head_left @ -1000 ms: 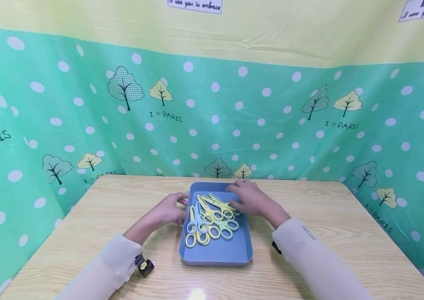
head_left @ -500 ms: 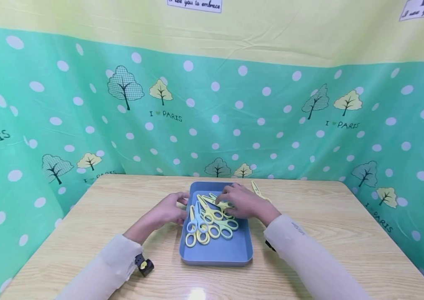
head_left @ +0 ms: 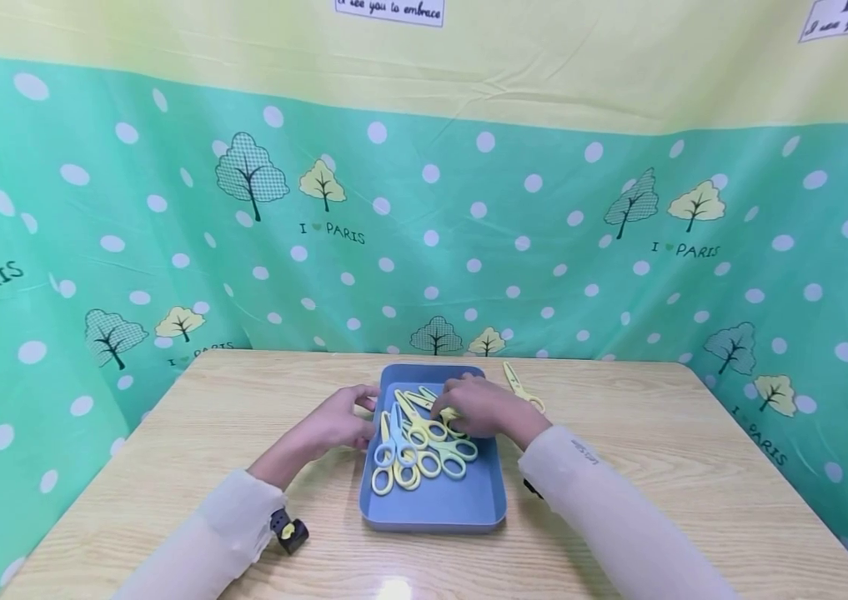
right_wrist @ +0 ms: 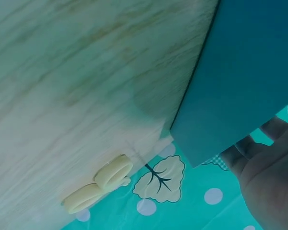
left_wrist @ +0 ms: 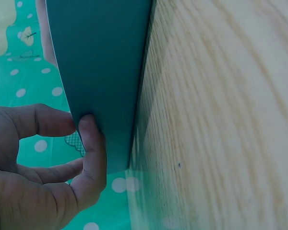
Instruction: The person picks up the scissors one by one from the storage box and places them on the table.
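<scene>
A blue tray [head_left: 454, 507] holds a pile of children's scissors in yellow, light blue and pale green, among them a light blue pair [head_left: 396, 442] and a pale green pair [head_left: 452, 457]. At the tray's left side my left hand [head_left: 341, 418] pinches the wall; the left wrist view shows its thumb [left_wrist: 90, 139] on the outer face and its fingers over the rim. My right hand [head_left: 479, 406] reaches over the right wall, fingers pointing down onto yellow scissors at the pile's right. Its fingertips are hidden, so I cannot tell whether they hold a pair.
One yellow pair of scissors [head_left: 516, 382] lies on the wooden table [head_left: 619, 467] beyond the tray's right side; its handles [right_wrist: 113, 172] show in the right wrist view. A green and yellow printed curtain [head_left: 424, 208] hangs behind the table and along both sides.
My right hand has moved left from the tray's far right rim, then down onto the scissors, uncovering the yellow pair on the table. The left hand and tray have stayed put.
</scene>
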Demonstrator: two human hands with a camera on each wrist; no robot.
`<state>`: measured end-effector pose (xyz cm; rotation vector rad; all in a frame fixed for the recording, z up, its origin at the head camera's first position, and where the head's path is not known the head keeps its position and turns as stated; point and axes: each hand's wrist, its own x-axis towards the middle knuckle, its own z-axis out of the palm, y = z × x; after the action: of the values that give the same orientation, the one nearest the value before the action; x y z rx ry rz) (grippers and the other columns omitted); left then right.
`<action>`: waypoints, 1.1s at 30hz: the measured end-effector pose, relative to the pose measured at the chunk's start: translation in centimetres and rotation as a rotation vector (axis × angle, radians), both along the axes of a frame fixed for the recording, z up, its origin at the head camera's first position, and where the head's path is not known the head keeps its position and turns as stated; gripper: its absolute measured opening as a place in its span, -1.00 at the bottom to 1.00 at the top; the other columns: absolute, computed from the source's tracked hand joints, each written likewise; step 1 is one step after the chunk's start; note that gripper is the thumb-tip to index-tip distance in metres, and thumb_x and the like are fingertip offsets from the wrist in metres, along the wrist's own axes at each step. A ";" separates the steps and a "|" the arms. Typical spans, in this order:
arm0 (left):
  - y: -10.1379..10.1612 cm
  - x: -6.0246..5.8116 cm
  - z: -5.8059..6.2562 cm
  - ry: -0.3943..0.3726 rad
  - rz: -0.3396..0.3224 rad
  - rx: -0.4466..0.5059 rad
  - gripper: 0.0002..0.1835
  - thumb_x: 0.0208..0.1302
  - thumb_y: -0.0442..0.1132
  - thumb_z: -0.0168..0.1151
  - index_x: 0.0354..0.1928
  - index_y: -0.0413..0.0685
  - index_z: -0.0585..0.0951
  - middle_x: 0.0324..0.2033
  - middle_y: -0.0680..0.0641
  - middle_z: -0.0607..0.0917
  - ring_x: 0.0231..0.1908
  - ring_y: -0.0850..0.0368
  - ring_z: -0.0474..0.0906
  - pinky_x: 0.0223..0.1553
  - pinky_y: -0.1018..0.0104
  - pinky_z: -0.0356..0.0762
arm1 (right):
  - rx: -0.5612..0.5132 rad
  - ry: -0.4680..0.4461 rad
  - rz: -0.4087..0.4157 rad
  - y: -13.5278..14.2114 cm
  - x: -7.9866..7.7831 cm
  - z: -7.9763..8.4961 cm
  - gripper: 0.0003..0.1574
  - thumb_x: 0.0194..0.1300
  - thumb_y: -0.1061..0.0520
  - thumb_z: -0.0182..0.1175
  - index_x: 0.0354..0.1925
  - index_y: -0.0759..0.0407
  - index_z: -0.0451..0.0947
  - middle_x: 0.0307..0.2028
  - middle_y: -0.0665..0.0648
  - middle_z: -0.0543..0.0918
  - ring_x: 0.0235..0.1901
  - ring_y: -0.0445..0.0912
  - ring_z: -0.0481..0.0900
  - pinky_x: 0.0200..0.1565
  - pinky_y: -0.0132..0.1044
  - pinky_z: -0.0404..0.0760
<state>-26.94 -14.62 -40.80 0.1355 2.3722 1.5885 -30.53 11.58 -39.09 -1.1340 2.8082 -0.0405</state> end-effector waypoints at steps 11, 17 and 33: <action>0.1 0.0 0.0 -0.002 0.007 -0.004 -0.12 -0.05 -0.61 0.19 0.46 -0.32 0.32 0.14 -0.29 0.46 -0.37 0.01 0.62 -0.33 0.11 0.73 | 0.033 -0.006 -0.035 -0.6 -0.1 -0.5 -0.62 0.38 0.22 0.26 0.07 -0.13 0.76 0.03 0.03 0.65 -0.01 -0.04 0.50 0.09 -0.12 0.59; 0.1 0.0 0.0 -0.003 0.002 0.002 -0.12 -0.07 -0.61 0.20 0.46 -0.33 0.31 0.14 -0.31 0.46 -0.38 0.02 0.61 -0.35 0.13 0.72 | 0.044 0.014 -0.042 -0.8 0.0 -0.5 -0.59 0.33 0.25 0.28 0.04 -0.15 0.77 -0.02 0.02 0.64 -0.10 -0.07 0.46 0.01 -0.12 0.57; 0.0 0.0 0.0 -0.008 -0.004 0.013 -0.13 -0.03 -0.61 0.19 0.47 -0.32 0.30 0.15 -0.31 0.45 -0.31 -0.02 0.64 -0.29 0.08 0.75 | 0.001 0.110 -0.043 -0.6 0.2 -0.3 -0.73 0.29 0.16 0.35 -0.06 -0.12 0.79 -0.12 0.09 0.62 -0.17 -0.02 0.42 -0.09 -0.12 0.50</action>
<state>-26.96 -14.61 -40.78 0.1359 2.3549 1.6001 -30.33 10.97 -39.40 -1.1081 2.9285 0.0211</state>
